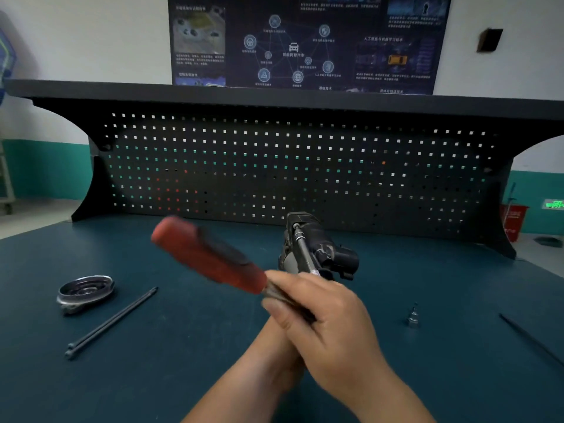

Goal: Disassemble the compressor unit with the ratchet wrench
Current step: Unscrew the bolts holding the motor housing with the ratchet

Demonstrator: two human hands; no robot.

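A head-height view looks down on a dark teal workbench (146, 380). In the lower centre of the frame the person's right hand (329, 315) curls its fingers and thumb round the metal neck of the ratchet wrench (207, 254). The wrench's red handle, blurred, slants away toward the upper left. The left hand (274, 349) lies underneath the right and is almost wholly covered by it, so I cannot tell whether it grips anything.

From the hands a thin metal extension bar (303, 251) runs up the frame to the compressor unit (323, 239). This dark, blocky unit stands on the bench in the centre of the frame, just in front of the back panel. The bar crosses its face, and the right hand covers its lower edge.

At the left of the frame a round metal pulley disc (85, 290) lies flat. Just below it, two long black bolts (113, 323) lie side by side on a slant. At the right a small silver socket (412, 319) stands alone, and another black rod (531, 340) slants off the right edge.

Behind the bench a black pegboard (274, 163) rises under a dark shelf (274, 97). A dark blue poster (305, 41) hangs on the wall above. A red bin (514, 221) shows at the far right.
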